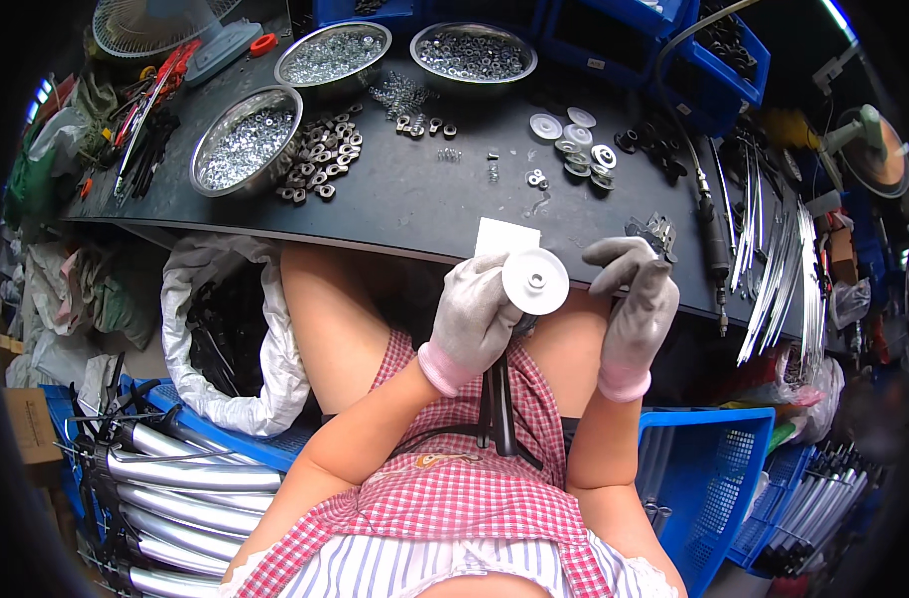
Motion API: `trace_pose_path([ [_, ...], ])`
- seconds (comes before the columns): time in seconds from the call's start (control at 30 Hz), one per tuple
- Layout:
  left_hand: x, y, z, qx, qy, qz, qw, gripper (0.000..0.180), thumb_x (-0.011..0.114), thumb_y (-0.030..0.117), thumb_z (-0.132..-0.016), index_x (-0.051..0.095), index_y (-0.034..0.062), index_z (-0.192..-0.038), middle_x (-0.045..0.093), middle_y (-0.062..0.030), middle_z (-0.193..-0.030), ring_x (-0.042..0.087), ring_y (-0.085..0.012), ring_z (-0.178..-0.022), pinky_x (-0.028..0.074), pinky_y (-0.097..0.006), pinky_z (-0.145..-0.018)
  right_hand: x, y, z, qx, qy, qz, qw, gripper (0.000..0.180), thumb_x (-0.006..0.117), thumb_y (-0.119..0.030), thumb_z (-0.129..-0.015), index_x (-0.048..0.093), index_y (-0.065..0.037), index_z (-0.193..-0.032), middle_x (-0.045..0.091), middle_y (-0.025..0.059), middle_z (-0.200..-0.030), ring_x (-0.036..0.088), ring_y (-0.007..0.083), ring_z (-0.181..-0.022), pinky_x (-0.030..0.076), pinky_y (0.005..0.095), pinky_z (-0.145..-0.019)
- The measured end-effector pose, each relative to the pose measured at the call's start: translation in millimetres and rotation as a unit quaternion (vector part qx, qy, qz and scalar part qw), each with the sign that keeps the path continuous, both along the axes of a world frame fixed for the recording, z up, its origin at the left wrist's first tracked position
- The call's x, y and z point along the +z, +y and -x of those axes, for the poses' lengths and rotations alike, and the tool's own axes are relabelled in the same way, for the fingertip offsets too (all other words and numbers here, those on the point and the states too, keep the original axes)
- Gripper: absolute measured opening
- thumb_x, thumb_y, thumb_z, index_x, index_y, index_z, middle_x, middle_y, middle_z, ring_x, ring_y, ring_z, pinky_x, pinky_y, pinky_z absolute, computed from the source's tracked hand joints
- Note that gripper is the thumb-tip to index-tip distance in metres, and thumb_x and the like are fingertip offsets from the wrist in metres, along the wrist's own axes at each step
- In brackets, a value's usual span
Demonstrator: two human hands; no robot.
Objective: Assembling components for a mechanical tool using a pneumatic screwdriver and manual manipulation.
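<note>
My left hand (471, 311), in a grey-white glove with a pink cuff, is closed on a black-handled part (498, 409) held over my lap. A white plastic disc (535, 281) with a metal nut-like centre sits at the part's upper end, face up. The fingers hide much of the join. My right hand (636, 299), gloved alike, is raised at the table's front edge with its fingers bent and apart. I see nothing held in it. Just beyond its fingertips lies a small pile of black clips (655, 234). A white square piece (507, 237) is at the table edge behind the disc.
Steel bowls of small metal parts (245, 145) stand on the dark table (394, 204). Loose nuts (320, 154), springs (399, 95) and white discs (578, 135) lie there too. A power driver (713, 239) hangs at right. A white sack (185, 344) and blue crates (708, 488) flank me.
</note>
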State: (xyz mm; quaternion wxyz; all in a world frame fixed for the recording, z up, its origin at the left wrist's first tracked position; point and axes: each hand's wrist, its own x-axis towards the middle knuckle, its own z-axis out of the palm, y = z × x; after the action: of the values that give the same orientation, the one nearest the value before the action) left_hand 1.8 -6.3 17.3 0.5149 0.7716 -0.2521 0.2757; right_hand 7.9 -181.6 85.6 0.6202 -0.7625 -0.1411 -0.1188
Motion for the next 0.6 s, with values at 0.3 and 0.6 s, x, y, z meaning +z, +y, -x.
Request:
trace_pose_path([
  [0.3, -6.7, 0.8, 0.3, -0.010, 0.018, -0.002, 1.000, 0.034, 0.053, 0.032, -0.094, 0.063, 0.0005, -0.100, 0.067, -0.0155, -0.102, 0.061, -0.0373, -0.097, 0.046, -0.045, -0.087, -7.9, 13.3, -1.5, -0.033, -0.085, -0.055, 0.994, 0.082, 0.030, -0.072, -0.092, 0.065, 0.003, -0.089, 0.061, 0.0190, -0.115, 0.058, 0.0241, -0.108, 0.043, 0.0343, -0.091],
  [0.6, -2.2, 0.4, -1.4, 0.000, 0.012, 0.001, 1.000, 0.022, 0.061, 0.016, -0.084, 0.063, -0.0010, -0.097, 0.065, -0.0189, -0.105, 0.062, -0.0373, -0.098, 0.047, -0.045, -0.083, 13.0, 11.1, 5.0, 0.153, -0.018, 0.009, 0.988, 0.073, 0.039, -0.058, -0.096, 0.067, 0.010, -0.100, 0.063, 0.0205, -0.118, 0.064, 0.0207, -0.090, 0.047, 0.0304, -0.087],
])
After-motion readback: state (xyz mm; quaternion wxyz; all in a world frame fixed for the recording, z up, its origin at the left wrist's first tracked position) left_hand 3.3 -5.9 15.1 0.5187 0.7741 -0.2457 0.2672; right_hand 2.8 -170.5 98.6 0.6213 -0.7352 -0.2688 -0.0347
